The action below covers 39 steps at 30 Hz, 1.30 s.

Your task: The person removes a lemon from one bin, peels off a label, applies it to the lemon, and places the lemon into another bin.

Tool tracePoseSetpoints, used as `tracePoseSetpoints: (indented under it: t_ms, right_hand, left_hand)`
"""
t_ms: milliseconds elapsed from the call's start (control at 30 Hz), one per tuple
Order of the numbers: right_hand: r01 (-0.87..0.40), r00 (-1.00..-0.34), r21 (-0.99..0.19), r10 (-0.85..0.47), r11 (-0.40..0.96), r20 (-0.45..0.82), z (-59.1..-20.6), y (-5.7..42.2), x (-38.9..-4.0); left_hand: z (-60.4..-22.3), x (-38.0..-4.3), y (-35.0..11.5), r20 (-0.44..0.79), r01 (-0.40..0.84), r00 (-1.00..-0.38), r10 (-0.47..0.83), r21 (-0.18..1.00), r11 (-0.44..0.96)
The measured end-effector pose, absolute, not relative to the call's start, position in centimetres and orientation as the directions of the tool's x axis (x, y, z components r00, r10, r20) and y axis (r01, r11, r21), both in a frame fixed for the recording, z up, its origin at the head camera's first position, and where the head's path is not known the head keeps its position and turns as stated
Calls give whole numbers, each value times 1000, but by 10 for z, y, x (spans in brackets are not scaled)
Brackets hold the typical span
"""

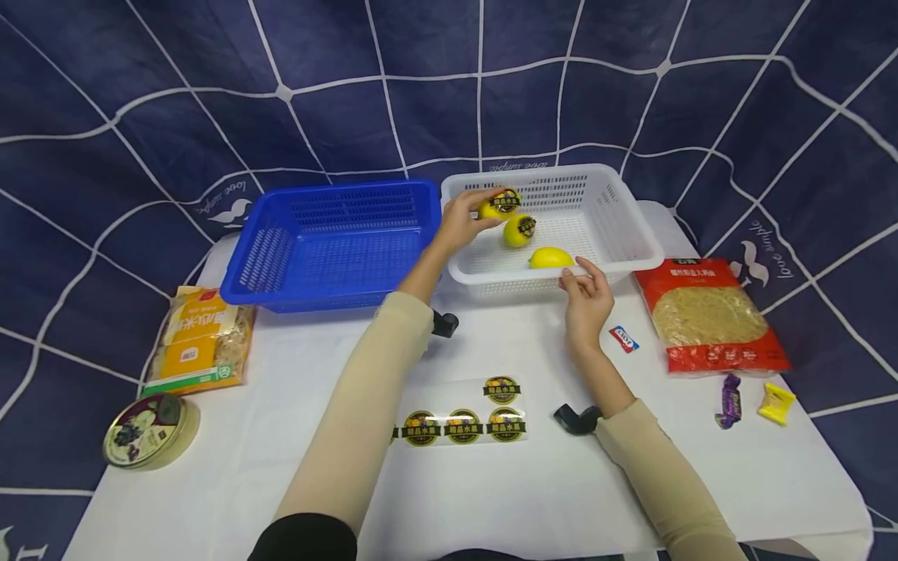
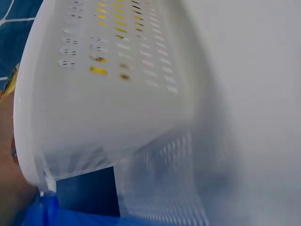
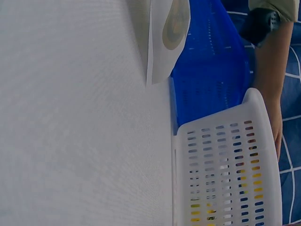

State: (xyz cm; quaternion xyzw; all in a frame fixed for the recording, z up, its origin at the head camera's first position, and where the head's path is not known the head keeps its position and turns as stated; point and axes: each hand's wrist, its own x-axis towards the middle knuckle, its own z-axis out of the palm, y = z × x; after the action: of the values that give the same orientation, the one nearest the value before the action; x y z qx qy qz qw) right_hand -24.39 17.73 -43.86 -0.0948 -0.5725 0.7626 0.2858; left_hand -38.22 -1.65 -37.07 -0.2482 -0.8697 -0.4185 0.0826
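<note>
A yellow lemon (image 1: 495, 207) with a black-and-gold sticker is pinched between thumb and fingers of my left hand (image 1: 463, 222), above the left part of the white basket (image 1: 634, 234). Just below it, a second stickered lemon (image 1: 519, 232) lies in the basket. Near the front wall rests another lemon (image 1: 550, 258), no sticker visible on it. My right hand (image 1: 588, 304) grips the front rim beside that lemon, thumb and fingers bent at the edge. In the wrist views, the basket's slotted wall (image 2: 108, 108) shows yellow through its holes.
A blue basket (image 1: 242, 273) stands left of the white one. A sticker sheet (image 1: 463, 428) lies in front. Food bags (image 1: 199, 343) and a round tin (image 1: 150, 432) sit left; a red noodle bag (image 1: 712, 315) and small wrapped sweets (image 1: 731, 401) lie right.
</note>
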Motion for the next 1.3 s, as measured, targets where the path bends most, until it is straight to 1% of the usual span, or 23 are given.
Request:
tracePoseSetpoints:
  t_ms: [133, 267, 333, 433, 500, 567, 633, 800, 933, 1033, 1200, 1300]
  right_hand:
    - [-320, -826, -929, 536, -188, 176, -431, 177, -239]
    - [-311, -829, -933, 532, -181, 173, -421, 173, -232]
    - [-308, -828, -934, 534, -181, 170, -422, 172, -233]
    - [-309, -824, -934, 540, -178, 170, -431, 174, -238]
    - [-309, -823, -935, 543, -176, 170, -438, 176, -242]
    - [-309, -820, -935, 546, -174, 169, -442, 177, -245]
    - [-309, -818, -935, 550, -172, 169, -442, 178, -245]
    - [-311, -816, -933, 554, -181, 164, -440, 177, -245]
    - [-306, -825, -933, 543, -190, 160, -439, 178, -245]
    - [-316, -827, -929, 536, -192, 171, -440, 179, -246]
    - [-346, -820, -917, 540, -198, 192, -442, 180, -247]
    - [-359, -814, -910, 547, -208, 196, -443, 180, -247]
  left_hand:
    - [-369, -389, -8, 292, 426, -902, 318, 714, 555]
    - [-369, -393, -3, 242, 377, -924, 297, 709, 596]
    - [-370, -395, -2, 222, 371, -926, 304, 683, 629]
    - [-372, -395, -1, 192, 363, -930, 313, 609, 706]
    - [-372, -394, 1, 168, 345, -937, 305, 574, 742]
    - [-373, -393, 3, 150, 315, -948, 281, 564, 763]
    - [-374, -392, 6, 140, 283, -958, 249, 582, 762]
    - [-377, -391, 14, 143, 253, -967, 211, 622, 740]
    - [-382, -390, 19, 102, 193, -981, 165, 614, 765]
    - [-385, -388, 21, 58, 124, -992, 112, 613, 780]
    - [-385, -386, 24, 25, 56, -998, 53, 660, 749]
    - [-387, -388, 25, 18, 33, -999, 28, 667, 744]
